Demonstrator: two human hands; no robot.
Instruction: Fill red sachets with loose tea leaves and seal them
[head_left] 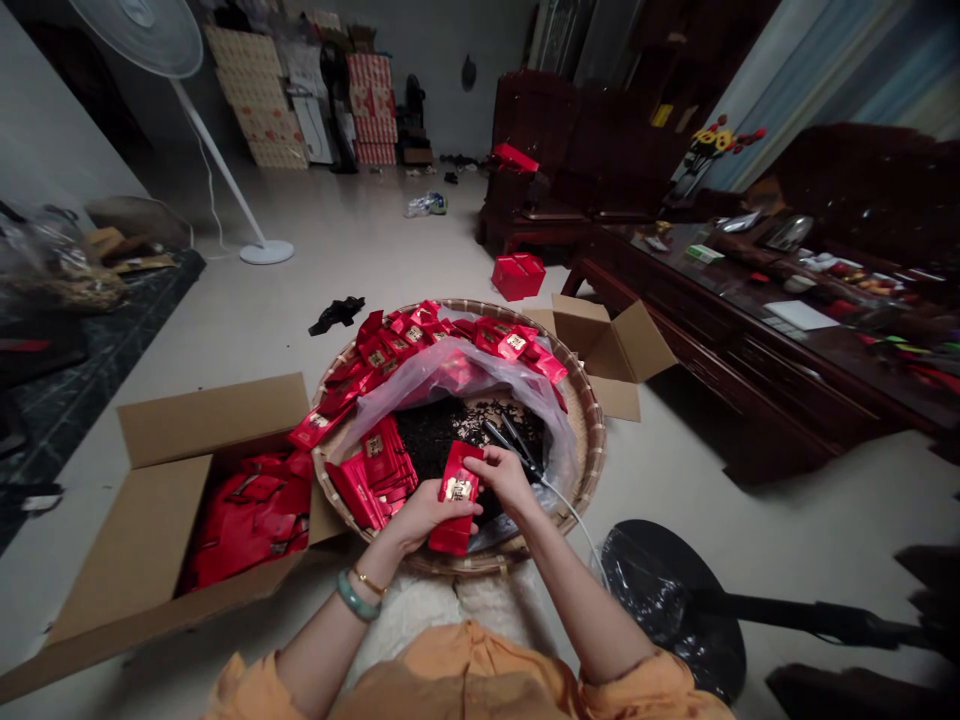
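Observation:
Both my hands hold one red foil packet (454, 522) with a gold label, above the near part of a round woven bamboo tray (598, 440). My left hand (429, 512) grips the packet's lower left side. At its upper right edge, my right hand (504, 472) pinches the packet. Beyond them a pile of loose black tea leaves (435, 435) lies inside a clear plastic sheet (480, 352). A dark tong-like tool (517, 440) with a white cord rests on the leaves. Stacked red packets (382, 460) stand left of my hands, and more packets (409, 335) line the tray's far rim.
An open cardboard box (135, 530) full of red packets stands at the left. Another open box (637, 345) is behind the tray's right side. A black round stand base (667, 600) lies at the right, near a dark wooden table (690, 330). A white fan (266, 252) stands behind.

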